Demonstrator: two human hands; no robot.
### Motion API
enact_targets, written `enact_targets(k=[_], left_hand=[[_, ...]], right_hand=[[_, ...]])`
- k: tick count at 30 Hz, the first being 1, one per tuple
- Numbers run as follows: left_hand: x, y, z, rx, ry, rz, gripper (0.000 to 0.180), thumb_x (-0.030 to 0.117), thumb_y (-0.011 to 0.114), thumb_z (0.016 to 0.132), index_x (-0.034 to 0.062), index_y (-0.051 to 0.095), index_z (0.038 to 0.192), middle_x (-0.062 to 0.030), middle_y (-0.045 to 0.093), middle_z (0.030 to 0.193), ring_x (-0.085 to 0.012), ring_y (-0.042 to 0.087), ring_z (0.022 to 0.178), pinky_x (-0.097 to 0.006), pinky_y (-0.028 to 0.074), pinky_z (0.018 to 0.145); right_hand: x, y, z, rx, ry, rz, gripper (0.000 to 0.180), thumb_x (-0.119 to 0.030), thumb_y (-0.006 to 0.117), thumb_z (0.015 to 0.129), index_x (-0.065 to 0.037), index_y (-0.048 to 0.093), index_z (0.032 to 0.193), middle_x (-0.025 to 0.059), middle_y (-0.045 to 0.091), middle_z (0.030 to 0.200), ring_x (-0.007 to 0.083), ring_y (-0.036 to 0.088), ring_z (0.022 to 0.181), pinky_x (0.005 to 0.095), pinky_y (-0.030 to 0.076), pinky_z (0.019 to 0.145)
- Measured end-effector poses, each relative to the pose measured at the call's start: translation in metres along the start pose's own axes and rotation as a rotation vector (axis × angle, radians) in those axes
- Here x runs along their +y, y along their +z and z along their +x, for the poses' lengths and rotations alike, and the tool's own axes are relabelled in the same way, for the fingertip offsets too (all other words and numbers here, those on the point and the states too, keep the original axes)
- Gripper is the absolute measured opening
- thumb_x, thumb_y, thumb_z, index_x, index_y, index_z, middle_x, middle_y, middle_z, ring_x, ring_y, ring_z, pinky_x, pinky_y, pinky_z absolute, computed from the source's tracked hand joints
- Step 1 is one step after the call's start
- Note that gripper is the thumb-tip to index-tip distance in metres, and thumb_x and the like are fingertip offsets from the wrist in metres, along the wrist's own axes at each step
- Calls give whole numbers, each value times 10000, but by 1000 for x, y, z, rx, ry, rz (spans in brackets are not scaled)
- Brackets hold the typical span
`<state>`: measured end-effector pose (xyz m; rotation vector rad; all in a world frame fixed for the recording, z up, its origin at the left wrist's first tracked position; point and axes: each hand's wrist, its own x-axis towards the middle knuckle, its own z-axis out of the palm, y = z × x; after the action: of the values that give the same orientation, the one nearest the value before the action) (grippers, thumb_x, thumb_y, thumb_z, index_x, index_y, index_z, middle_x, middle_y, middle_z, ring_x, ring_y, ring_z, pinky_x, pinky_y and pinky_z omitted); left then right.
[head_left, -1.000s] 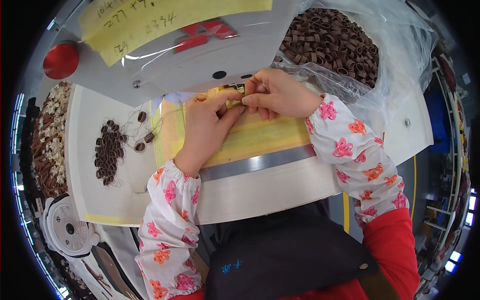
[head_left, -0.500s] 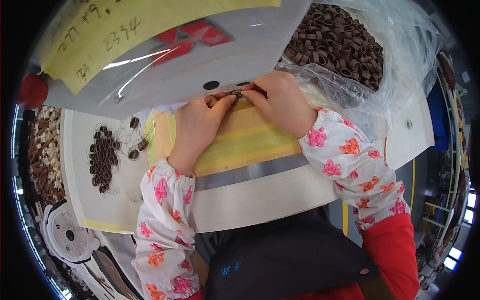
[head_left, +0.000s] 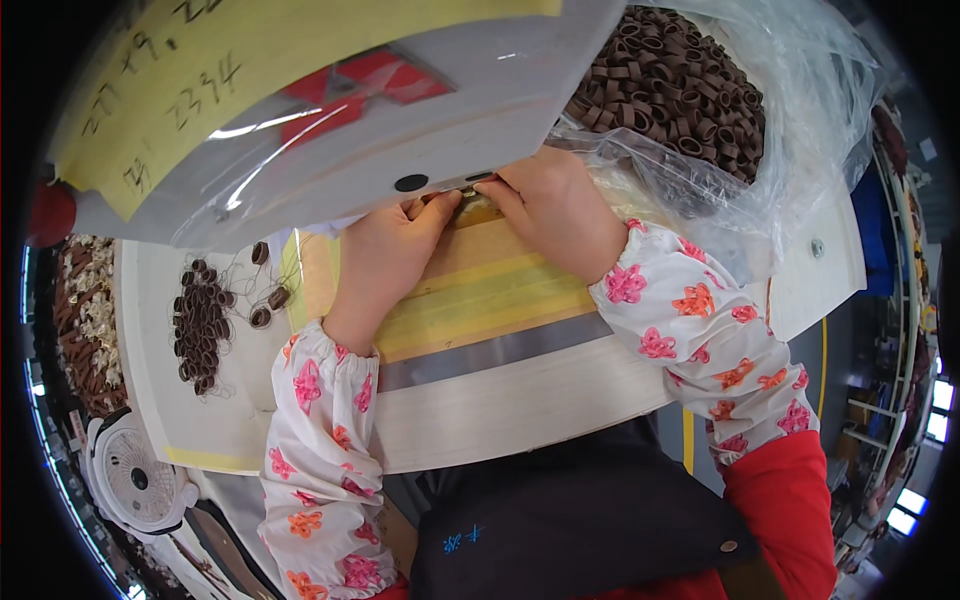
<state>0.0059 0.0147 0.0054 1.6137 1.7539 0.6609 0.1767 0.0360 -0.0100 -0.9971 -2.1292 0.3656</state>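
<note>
"What have you got your grip on?"

"My left hand (head_left: 388, 247) and my right hand (head_left: 562, 205), two in all, meet just under the lower edge of the grey machine (head_left: 385, 145), thumbs and forefingers drawn in close. One small dark piece (head_left: 469, 192) shows there. The machine's edge hides some of my fingertips, so I can't tell whether either hand truly pinches it."

"Where does it lie, exactly?"

"Between my two thumbs, right of the left one and left of the right one, just beneath the machine's edge."

"And close around you?"

"Two dark ovals (head_left: 411, 183) low on the machine's front, one above each hand. On my side of the machine, one steel strip (head_left: 495, 350) runs across, and two flowered sleeves cover my forearms."

"How many loops?"

"Left of the machine, three brown loops (head_left: 278, 297) lie apart from one cluster (head_left: 200, 325), with fine threads around them; that cluster overlaps too much for me to count. Right of the machine, one clear bag (head_left: 820, 110) holds one big heap (head_left: 680, 95), beyond counting too."

"Further out?"

"One yellow note (head_left: 150, 115) on the machine's front, one red knob (head_left: 50, 212) at its left end, and one white fan (head_left: 138, 478) to its left, on my side."
</note>
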Motion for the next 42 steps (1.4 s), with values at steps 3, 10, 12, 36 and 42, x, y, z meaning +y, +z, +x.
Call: enact_targets(k=[3, 10, 12, 36, 42], left_hand=[[6, -3, -2, -14, -14, 26, 468, 373, 643, 780, 32, 457, 519, 2, 570, 568, -51, 457, 516, -239, 379, 502], [3, 1, -2, 22, 63, 20, 352, 362, 619, 790, 64, 538, 618, -11, 498, 506, -97, 451, 482, -261, 371, 487], [4, 0, -4, 13, 89, 87, 249, 329, 563, 817, 95, 644, 796, -42, 515, 532, -171, 488, 477, -300, 381, 493], [-14, 6, 1, 58, 106, -69, 243, 241, 649, 797, 1, 634, 832, 58, 494, 535, -8, 402, 499, -185, 329, 467], [-10, 3, 3, 98, 248, 6, 242, 250, 626, 776, 9, 639, 793, -40, 549, 529, -106, 484, 457, -270, 378, 469]], right_hand=[[0, 1, -1, 14, 12, -7, 69, -61, 555, 768, -1, 559, 799, 186, 570, 709, 364, 567, 671, 428, 460, 588], [-6, -4, 1, -41, 113, -1, 71, -61, 560, 763, 4, 546, 789, 196, 564, 684, 374, 563, 662, 429, 454, 580], [-6, -5, 1, -35, 95, -2, 75, -61, 561, 763, 7, 545, 789, 196, 562, 675, 377, 562, 660, 429, 452, 576], [-3, 2, 9, -20, 96, -10, 165, -105, 631, 716, 54, 607, 682, 190, 575, 605, 316, 571, 546, 348, 455, 526], [2, 3, 7, -50, 93, -3, 136, -112, 623, 726, 9, 563, 737, 135, 585, 671, 306, 577, 632, 359, 458, 574]])
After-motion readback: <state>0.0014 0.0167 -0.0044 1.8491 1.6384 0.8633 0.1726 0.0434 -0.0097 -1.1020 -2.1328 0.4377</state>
